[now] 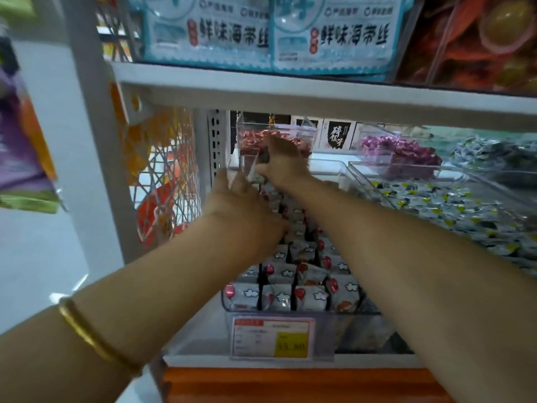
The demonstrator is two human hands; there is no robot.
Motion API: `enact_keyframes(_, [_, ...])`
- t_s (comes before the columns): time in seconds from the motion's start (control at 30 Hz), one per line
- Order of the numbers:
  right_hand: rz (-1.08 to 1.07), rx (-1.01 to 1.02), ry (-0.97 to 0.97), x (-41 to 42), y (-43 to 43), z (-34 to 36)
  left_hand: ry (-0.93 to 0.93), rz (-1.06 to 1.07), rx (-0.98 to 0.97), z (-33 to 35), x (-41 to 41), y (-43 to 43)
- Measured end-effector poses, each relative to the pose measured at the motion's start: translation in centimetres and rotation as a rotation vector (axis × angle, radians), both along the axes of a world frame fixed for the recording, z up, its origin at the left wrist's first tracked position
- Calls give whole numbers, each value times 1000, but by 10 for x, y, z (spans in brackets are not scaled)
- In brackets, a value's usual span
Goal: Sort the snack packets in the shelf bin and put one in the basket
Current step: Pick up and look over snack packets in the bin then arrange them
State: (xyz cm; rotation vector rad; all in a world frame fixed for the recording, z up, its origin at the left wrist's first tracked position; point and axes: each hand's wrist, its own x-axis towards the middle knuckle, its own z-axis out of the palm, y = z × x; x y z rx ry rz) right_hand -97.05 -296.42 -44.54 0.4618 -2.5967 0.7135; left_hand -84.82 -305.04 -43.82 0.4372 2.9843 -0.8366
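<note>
Both forearms stretch forward into the clear plastic bin [361, 310]. The right grip [283, 161], farthest in, curls thumb and fingers round a small dark packet [263, 157]. The left grip [247, 205], nearer and just left of it (a smooth gold bangle [87, 335] circles that forearm), has its fingers buried among glossy grey, cloud-printed snack packets [313, 295] standing in rows beneath both. Whether it holds one, I cannot tell.

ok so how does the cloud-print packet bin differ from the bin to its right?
The cloud-print bin holds its packets upright in tidy rows; the right-hand bin holds loose packets in a heap. Cloud-print bin's are grey-white with red marks; right-hand bin's show yellow and dark marks. Both bins are clear plastic on one shelf.
</note>
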Motion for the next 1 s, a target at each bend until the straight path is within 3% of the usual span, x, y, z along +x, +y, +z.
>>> enact_keyframes(0.23, [-30, 343, -176, -6, -7, -9, 57, -10, 257, -8, 13, -20])
enact_keyframes(0.5, [45, -234, -143, 62, 20, 4, 98, -65, 501, -14, 16, -25])
enact_keyframes(0.67, [95, -366, -161, 146, 38, -6, 199, -117, 724, -17, 40, -32])
enact_keyframes(0.83, [94, -229, -114, 193, 44, -12, 247, -122, 919, -41, 86, -48])
enact_keyframes(1.0, [128, 73, -70, 204, 32, -16, 223, -201, 853, -46, 103, -49])
